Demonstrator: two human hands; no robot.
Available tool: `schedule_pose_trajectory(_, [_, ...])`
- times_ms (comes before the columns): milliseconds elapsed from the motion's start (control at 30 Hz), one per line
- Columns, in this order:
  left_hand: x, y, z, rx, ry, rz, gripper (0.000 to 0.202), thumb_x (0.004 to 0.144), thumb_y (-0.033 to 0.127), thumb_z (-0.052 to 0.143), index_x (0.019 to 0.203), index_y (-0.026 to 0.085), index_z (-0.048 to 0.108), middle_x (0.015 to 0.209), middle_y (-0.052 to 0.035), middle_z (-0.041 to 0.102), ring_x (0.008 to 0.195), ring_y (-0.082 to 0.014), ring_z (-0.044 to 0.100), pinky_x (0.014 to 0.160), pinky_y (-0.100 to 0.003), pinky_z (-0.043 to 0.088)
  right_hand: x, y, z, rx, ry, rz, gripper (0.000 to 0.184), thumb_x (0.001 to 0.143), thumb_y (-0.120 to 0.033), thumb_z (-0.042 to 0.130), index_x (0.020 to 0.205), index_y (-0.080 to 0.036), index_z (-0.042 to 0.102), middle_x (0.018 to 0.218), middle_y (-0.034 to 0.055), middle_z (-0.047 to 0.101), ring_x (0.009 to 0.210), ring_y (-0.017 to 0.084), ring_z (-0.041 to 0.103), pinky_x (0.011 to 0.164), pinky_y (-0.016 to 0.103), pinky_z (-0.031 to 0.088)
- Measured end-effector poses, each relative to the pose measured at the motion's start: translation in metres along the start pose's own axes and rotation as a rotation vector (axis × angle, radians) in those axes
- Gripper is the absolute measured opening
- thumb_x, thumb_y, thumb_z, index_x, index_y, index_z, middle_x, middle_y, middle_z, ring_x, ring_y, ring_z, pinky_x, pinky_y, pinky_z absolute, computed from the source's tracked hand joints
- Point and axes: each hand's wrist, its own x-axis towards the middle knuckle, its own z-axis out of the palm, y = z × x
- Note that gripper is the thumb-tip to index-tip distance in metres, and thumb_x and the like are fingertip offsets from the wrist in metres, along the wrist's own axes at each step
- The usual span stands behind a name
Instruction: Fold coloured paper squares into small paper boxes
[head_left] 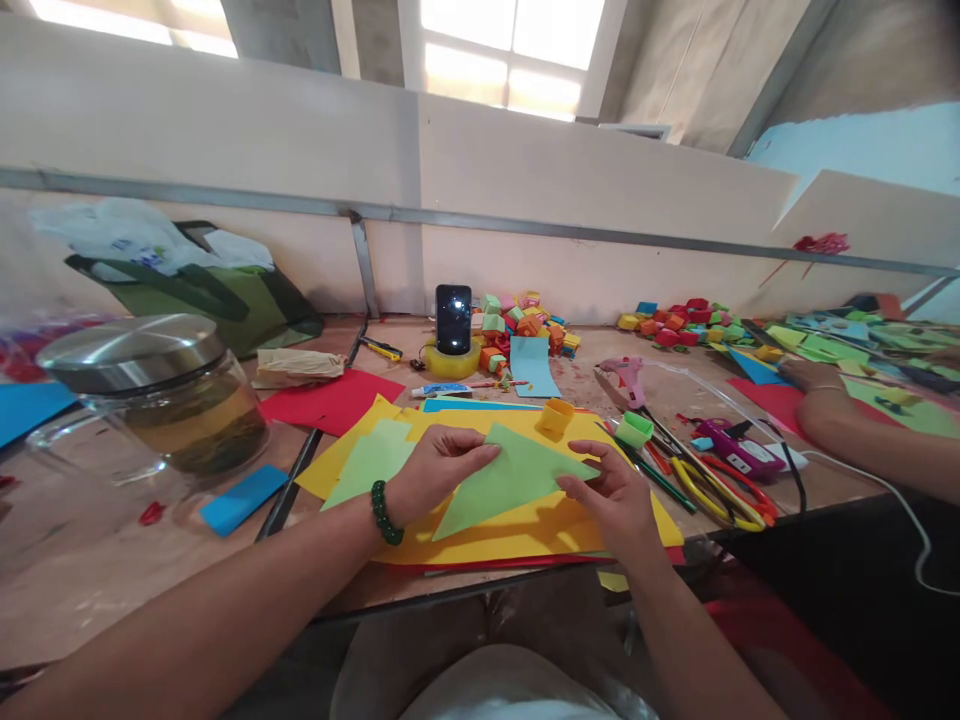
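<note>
A light green sheet of paper, its outline like a triangle, is held between my two hands. My left hand pinches its upper left edge with thumb and fingers. At the right corner my right hand grips the same sheet between thumb and fingertips. Beneath it lie yellow paper sheets, with red paper showing under their front edge. More light green paper lies left of my left hand. A rolled yellow paper piece stands just behind the sheet, and a rolled green piece sits beyond my right hand.
On the left stand a lidded glass jug and a green bag. A phone leans at the back beside folded paper pieces. Right are a pink glue gun, scissors, a cable and another person's arm.
</note>
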Motion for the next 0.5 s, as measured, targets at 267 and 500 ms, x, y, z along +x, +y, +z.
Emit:
schedule_pose_trajectory(267, [-0.0017, 0.0046, 0.0053, 0.01, 0.084, 0.061, 0.048, 0.072, 0.052, 0.063, 0.049, 0.018, 0.039, 0.053, 0.0056, 0.027, 0.054, -0.0088, 0.024, 0.052, -0.025, 0.027, -0.0058, -0.0031, 0.0036, -0.027, 0.053, -0.102, 0.048, 0.063, -0.049, 0.078, 0.098, -0.021, 0.062, 0.086, 0.0051, 0.067, 0.072, 0.017, 0.063, 0.059, 0.027, 0.053])
schedule_pose_trajectory(500, [-0.0029, 0.0042, 0.006, -0.002, 0.131, 0.035, 0.044, 0.071, 0.05, 0.066, 0.05, 0.016, 0.048, 0.052, 0.0045, 0.034, 0.054, -0.0089, 0.029, 0.051, -0.025, 0.03, -0.0091, -0.0008, 0.0043, -0.089, 0.082, -0.214, 0.042, 0.066, -0.046, 0.076, 0.098, -0.021, 0.063, 0.079, 0.0026, 0.066, 0.069, 0.015, 0.062, 0.061, 0.027, 0.054])
